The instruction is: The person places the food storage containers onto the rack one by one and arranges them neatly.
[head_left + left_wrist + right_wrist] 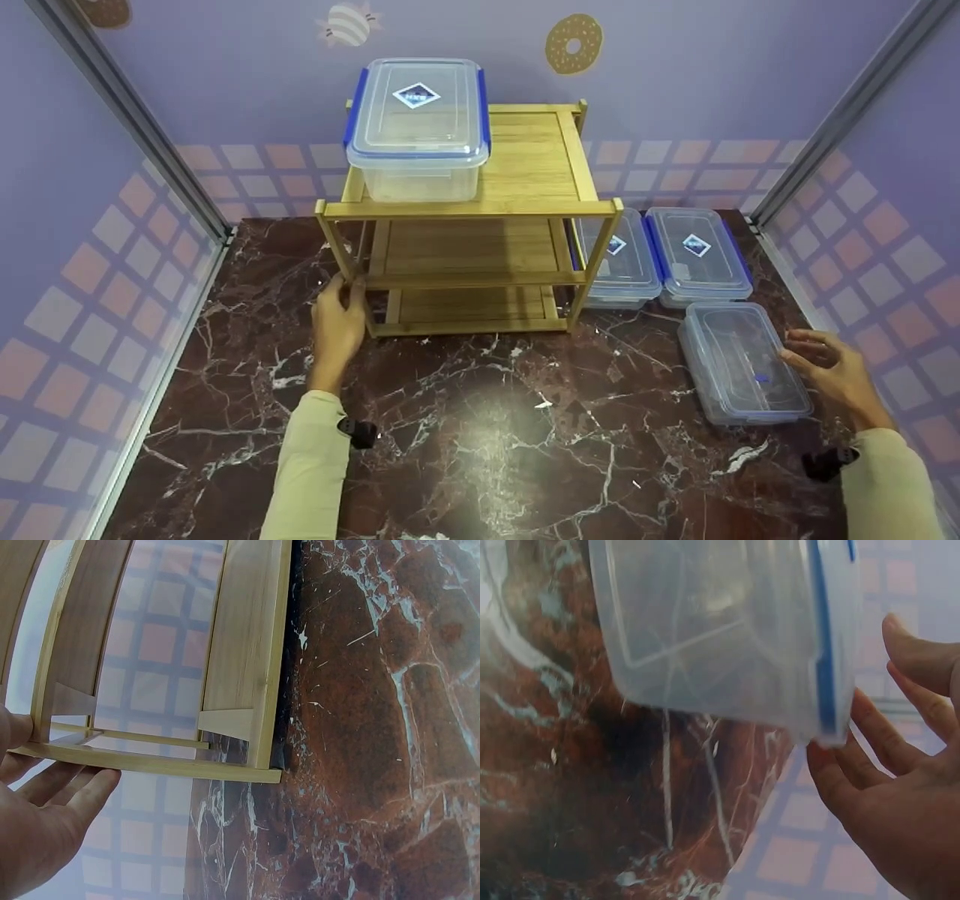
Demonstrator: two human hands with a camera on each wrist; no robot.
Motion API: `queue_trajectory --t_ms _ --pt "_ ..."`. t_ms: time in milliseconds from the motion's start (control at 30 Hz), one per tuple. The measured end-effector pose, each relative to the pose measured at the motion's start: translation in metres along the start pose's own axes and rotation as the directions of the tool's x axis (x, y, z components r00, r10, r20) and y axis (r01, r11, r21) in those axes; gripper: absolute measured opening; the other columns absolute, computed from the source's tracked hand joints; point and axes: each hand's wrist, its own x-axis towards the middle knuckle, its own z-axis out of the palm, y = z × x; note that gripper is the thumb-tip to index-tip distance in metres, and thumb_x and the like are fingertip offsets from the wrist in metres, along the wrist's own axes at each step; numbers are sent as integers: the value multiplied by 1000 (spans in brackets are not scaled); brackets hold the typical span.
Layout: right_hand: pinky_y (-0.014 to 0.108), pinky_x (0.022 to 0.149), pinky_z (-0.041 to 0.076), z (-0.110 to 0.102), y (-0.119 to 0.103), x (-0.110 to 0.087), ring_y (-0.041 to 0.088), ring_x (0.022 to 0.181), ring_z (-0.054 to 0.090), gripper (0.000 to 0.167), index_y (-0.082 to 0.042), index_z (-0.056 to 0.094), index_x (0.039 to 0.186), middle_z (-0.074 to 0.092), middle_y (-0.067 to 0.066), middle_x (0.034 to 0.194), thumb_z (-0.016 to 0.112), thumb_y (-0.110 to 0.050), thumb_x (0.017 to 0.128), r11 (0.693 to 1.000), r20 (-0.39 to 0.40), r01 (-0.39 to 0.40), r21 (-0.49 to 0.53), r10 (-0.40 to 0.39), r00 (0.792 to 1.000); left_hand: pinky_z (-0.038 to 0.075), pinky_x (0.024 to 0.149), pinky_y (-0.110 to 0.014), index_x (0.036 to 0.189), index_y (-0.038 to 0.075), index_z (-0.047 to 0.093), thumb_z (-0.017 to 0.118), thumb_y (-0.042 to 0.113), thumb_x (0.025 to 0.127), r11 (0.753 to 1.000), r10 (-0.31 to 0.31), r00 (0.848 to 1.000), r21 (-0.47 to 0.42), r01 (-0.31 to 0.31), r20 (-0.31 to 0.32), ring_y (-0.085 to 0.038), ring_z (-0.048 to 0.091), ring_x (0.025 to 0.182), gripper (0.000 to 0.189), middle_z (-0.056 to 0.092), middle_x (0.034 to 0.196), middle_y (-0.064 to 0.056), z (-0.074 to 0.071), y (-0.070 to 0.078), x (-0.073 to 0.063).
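Left hand [337, 319] gripping a wooden rack [526, 154]; right hand [836, 371] loosely open by a clear box [739, 356].
Clock places run from the middle of the head view: the left hand, at 8, has thumb and fingers about the rack's slim, squared front leg; the rack, pale and smooth-grained with three flat shelves, spans 10 to 1. The clear box, oblong, rounded-cornered, see-through plastic, sits at nearly 4; the right hand's fingers bend at its right edge, touch uncertain. At 11, a blue-clipped tub [420, 135] stands on the top shelf. At 3, two similar tubs [619, 262] [697, 255] stand side by side just beyond the clear box, the nearer-centre one partly hidden by the rack. White veins streak the glossy, dark red-brown floor [480, 450]; the checked wall [900, 255] rises close beyond the right hand.
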Motion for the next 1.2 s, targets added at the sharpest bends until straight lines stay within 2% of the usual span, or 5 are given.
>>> queue_trajectory --t_ms 167,367,633,933,1200 --pt "20 68 53 -4 9 1 -14 92 56 37 -23 63 132 55 -32 112 70 -15 97 996 71 -14 -90 20 997 46 95 -52 129 3 63 53 25 107 1000 -9 1000 4 9 -5 -34 61 105 33 67 114 -20 0 0 0" --pt "21 71 51 -6 13 2 -16 93 52 48 -11 53 144 59 8 130 67 -24 100 982 139 -69 -174 94 986 46 93 -52 128 4 64 52 26 107 1000 -4 1000 -1 4 -3 -33 61 101 33 67 111 -19 0 0 0" --pt "25 77 55 -4 15 -1 -4 95 61 47 -11 49 146 61 -17 107 64 -15 101 992 220 -123 13 117 969 46 94 -53 129 3 63 51 26 107 1000 -2 1000 4 2 3 -33 61 104 34 67 114 -19 0 -1 0" --pt "40 84 57 1 6 -8 16 104 66 61 -18 29 155 51 11 125 61 -21 103 953 374 -268 144 199 906 48 97 -52 137 0 58 50 28 108 1000 -15 1000 -16 15 26 -39 62 117 41 65 126 -22 -1 -1 0" --pt "38 85 57 11 8 -11 17 107 65 60 -17 27 154 54 10 126 59 -13 104 944 410 -245 222 138 902 50 91 -51 133 1 61 52 26 107 1000 -12 1000 -14 12 1 -36 65 106 37 68 116 -22 0 1 0"
